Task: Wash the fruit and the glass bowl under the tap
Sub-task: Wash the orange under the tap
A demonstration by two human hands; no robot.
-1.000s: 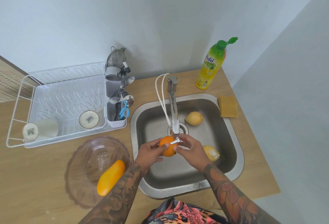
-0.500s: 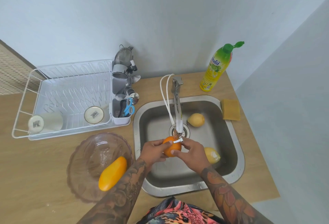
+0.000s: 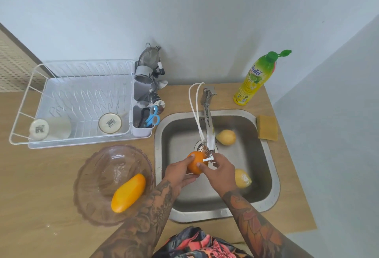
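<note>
Both hands [image 3: 205, 171] still on orange [image 3: 195, 164] | camera nearer

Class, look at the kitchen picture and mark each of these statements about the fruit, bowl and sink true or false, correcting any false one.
1. The left hand holds the orange under the tap. True.
2. The mango lies in the sink. False: it lies in the glass bowl on the counter.
3. Two lemons, one near the tap and one by the right hand, lie in the sink. True.
4. The sponge floats in the sink. False: it rests on the counter beside the sink.
5. The dish soap bottle lies flat. False: it stands upright.
</note>
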